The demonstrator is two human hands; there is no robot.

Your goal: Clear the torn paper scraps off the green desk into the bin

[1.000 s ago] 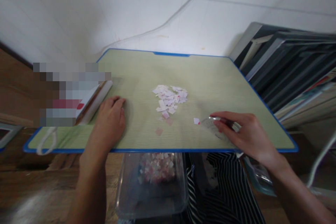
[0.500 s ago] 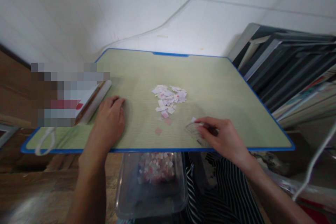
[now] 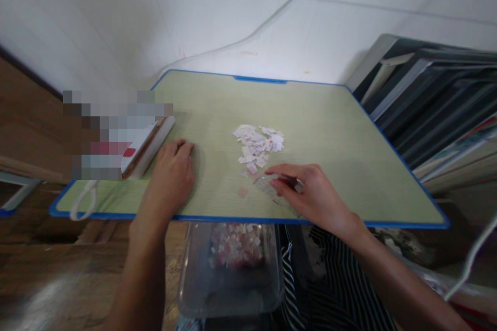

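Resting flat on the green table [image 3: 318,129], my left hand [image 3: 171,178] lies palm down with fingers loosely spread, gripping nothing — it sits left of the paper pile [image 3: 259,146], near the table's front edge. My right hand [image 3: 310,194] presses on a clear plastic ruler [image 3: 272,189], index finger stretched along its top and the other fingers curled over it; the tool lies against the tabletop just in front of the pile, its left end touching the nearest scraps. I cannot tell from the blur how tightly the fingers close on it. One pale pink scrap [image 3: 243,192] lies alone in front of the pile, left of the ruler.

Below the table's front edge, in line with the pile, a clear tub [image 3: 194,289] holds more white and pink scraps. Left of the pile, beyond my left hand, a rolled sheet [image 3: 153,150] lies beside a blurred-out patch. A white cord [image 3: 83,201] loops at the table's front left corner. Dark folded frames [image 3: 427,98] lean off its right side.
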